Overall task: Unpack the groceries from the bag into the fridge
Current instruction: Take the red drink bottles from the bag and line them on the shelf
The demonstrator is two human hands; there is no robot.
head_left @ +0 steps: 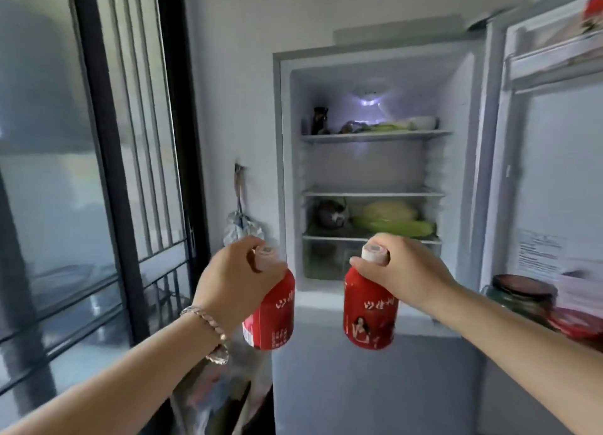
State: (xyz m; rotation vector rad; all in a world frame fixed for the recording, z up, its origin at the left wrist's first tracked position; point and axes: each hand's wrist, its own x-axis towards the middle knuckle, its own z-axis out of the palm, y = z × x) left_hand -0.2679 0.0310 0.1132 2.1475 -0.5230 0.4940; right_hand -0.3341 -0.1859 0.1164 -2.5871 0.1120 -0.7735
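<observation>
Red-labelled drink bottles with pale caps are held, one in each hand, before the open fridge (284,160). The left bottle (274,317) is gripped at its neck by the left hand (233,283), fingers curled round it, and is tilted slightly. The right bottle (370,317) is gripped likewise by the right hand (406,271) and is kept nearly upright. Both bottles are kept apart, outside the compartment, near its lower edge. A cabbage (390,211) is seen on the lower shelf, a dark-lidded jar (518,296) in the door rack. A beaded bracelet (208,330) is worn on the left wrist.
</observation>
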